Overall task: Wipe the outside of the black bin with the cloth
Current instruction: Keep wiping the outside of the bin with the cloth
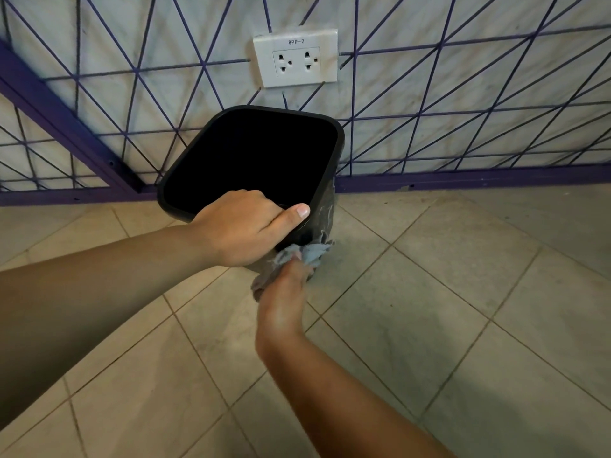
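Observation:
The black bin point(325, 206) stands tilted on the tiled floor close to the wall, its dark open mouth facing me. My left hand point(243, 228) grips the near rim, fingers curled inside and the thumb laid along the edge. Below it, my right hand point(284, 299) holds a crumpled grey-blue cloth point(310, 252) against the bin's near outer side, low down. Pale smears show on the bin's right wall. Most of the near wall is hidden behind my hands.
A white double wall socket point(296, 59) sits just above the bin. Purple line pattern covers the wall, with a purple skirting strip point(463, 183) along its foot. Beige floor tiles point(446, 292) spread to the right and toward me.

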The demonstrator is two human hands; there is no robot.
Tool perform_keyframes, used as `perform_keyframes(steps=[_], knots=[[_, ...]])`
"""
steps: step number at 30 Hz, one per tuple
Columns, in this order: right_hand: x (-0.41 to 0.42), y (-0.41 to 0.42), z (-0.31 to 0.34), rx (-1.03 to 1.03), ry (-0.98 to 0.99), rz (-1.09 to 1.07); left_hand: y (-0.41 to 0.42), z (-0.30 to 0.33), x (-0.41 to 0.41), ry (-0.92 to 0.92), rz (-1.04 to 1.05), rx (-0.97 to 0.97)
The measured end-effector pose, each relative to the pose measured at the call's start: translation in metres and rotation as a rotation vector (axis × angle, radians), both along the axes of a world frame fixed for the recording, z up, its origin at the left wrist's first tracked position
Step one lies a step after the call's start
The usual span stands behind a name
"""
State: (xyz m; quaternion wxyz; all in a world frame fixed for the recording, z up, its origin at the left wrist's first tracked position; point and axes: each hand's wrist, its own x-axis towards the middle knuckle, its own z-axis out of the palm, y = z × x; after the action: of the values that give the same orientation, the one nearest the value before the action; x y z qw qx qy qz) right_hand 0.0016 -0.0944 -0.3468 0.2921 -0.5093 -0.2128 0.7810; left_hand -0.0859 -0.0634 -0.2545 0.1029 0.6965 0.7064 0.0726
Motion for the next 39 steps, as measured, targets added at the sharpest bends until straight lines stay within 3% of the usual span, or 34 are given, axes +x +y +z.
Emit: perform_keyframes(steps=[6,17,22,28,34,39], knots=[[-0.018,0.021,-0.018,-0.039,-0.018,-0.177,0.001,0.002,0.004,-0.028,0.007,0.02],[-0.026,0.011,0.02,-0.015,0.092,-0.186,0.004,-0.001,0.0,-0.05,-0.013,0.033],[-0.027,0.022,-0.016,-0.049,-0.016,-0.237,0.006,-0.003,-0.002,-0.041,-0.008,0.052],[-0.023,0.042,-0.088,0.025,-0.066,-0.095,0.006,0.0,-0.005,-0.041,-0.02,0.042],[0.036,0.078,-0.07,0.13,-0.255,0.069,0.005,0.014,-0.004,-0.042,-0.053,-0.105],[0.079,0.081,-0.05,0.133,-0.258,0.063,-0.01,0.023,-0.015,-0.034,-0.081,-0.194]])
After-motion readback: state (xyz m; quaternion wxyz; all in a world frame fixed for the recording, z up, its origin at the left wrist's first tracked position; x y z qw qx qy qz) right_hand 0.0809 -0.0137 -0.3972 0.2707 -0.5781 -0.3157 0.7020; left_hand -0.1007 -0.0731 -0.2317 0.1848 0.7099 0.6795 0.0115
